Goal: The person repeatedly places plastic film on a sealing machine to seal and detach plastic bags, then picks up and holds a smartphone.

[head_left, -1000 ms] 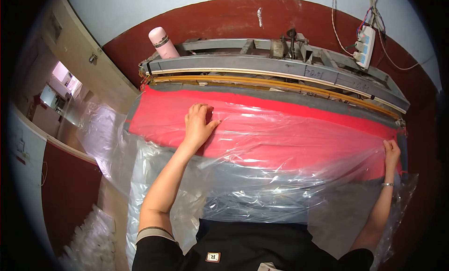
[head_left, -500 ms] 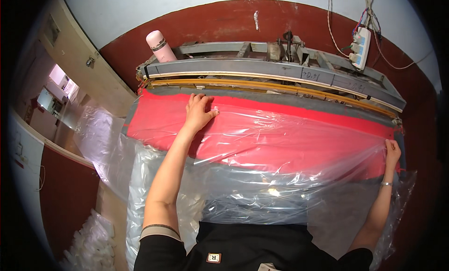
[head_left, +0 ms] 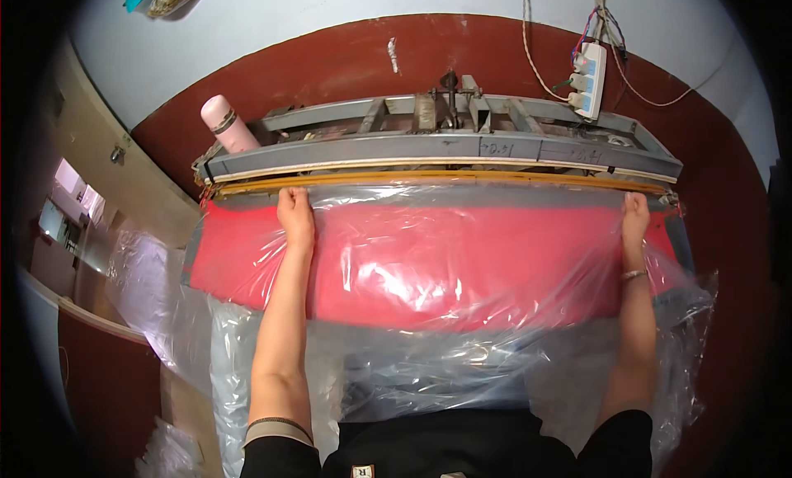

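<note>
A wide sheet of clear plastic film (head_left: 429, 371) stretches over a red sheet (head_left: 495, 259) that covers the front of the work surface. My left hand (head_left: 295, 216) is closed on the film's far edge at the left, close to the orange-yellow strips (head_left: 462, 178) of the machine. At the right, my right hand (head_left: 634, 217) pinches the same edge near the strips' right end. Between both hands the film is pulled fairly straight, with glare on it. Its near part hangs down in folds in front of my body.
A grey metal frame (head_left: 330, 157) runs along the back, with a pink bottle (head_left: 228, 125) at its left end. A white power strip (head_left: 587, 80) hangs with cables on the wall. More film (head_left: 144, 280) spreads at the left by a door (head_left: 124, 140).
My left hand has closed on the film. Both hands have moved the film's edge toward the strips, the right hand also inward, and the view has shifted.
</note>
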`<state>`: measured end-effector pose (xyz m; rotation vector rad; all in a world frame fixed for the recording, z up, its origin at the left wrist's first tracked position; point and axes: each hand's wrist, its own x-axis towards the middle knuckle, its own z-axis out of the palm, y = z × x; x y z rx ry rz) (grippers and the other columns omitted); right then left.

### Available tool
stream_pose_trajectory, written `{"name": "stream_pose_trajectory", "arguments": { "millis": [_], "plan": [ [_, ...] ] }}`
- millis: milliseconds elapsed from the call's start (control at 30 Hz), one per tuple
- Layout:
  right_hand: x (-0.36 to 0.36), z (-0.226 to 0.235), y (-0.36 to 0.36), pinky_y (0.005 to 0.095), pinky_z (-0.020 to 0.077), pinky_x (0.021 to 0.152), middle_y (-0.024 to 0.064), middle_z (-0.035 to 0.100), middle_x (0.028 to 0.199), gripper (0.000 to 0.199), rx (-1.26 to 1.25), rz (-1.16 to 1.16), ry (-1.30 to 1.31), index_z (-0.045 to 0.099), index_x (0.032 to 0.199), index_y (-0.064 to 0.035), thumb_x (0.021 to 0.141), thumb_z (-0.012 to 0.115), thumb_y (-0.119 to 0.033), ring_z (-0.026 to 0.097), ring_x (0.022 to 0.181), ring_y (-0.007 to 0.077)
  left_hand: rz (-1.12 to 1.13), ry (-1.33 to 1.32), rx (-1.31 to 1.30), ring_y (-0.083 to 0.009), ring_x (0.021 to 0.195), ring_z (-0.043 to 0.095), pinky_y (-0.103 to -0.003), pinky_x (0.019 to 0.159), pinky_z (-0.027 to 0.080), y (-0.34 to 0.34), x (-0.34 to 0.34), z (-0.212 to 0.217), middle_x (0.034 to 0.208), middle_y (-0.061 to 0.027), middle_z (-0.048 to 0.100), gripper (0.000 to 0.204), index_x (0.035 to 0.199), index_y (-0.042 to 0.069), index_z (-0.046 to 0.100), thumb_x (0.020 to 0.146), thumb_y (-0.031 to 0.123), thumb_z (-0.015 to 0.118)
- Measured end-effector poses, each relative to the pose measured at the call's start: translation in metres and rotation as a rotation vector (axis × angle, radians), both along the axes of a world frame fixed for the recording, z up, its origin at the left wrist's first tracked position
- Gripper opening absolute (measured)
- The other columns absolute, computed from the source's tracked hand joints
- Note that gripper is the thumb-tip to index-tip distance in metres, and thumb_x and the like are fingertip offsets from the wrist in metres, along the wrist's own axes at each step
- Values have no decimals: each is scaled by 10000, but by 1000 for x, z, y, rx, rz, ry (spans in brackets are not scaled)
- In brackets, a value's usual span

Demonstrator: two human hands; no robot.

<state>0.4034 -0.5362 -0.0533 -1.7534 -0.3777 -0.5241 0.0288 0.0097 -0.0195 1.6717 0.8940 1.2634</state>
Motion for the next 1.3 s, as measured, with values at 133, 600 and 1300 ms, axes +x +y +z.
{"name": "stream_pose_trajectory", "arguments": {
  "millis": [133, 600, 1300],
  "plan": [
    [17, 1, 30, 185, 345, 480, -21, 502, 623, 140, -49, -87, 11, 525, 814, -58, 844, 586, -181, 426, 534, 42, -140, -144, -76, -24, 540, 345, -177, 481, 288, 21, 13, -5, 618, 59, 443, 110, 756, 54, 518, 840, 123, 534],
    [5, 14, 31, 188, 331, 452, -31, 459, 577, 116, 165, 7, 39, 455, 754, -66, 785, 566, -58, 418, 505, 42, -42, -295, -153, -43, 535, 396, -183, 482, 344, 20, 11, -3, 657, 21, 441, 107, 830, 80, 414, 809, 41, 511],
    [-95, 83, -181, 378, 447, 766, 138, 603, 998, 230, -706, -871, 8, 608, 982, -69, 773, 624, -163, 569, 898, 304, -940, 246, 142, -57, 639, 410, -196, 583, 366, -189, 7, 72, 696, 32, 444, 121, 843, 12, 487, 895, 121, 495]
  ]
}}
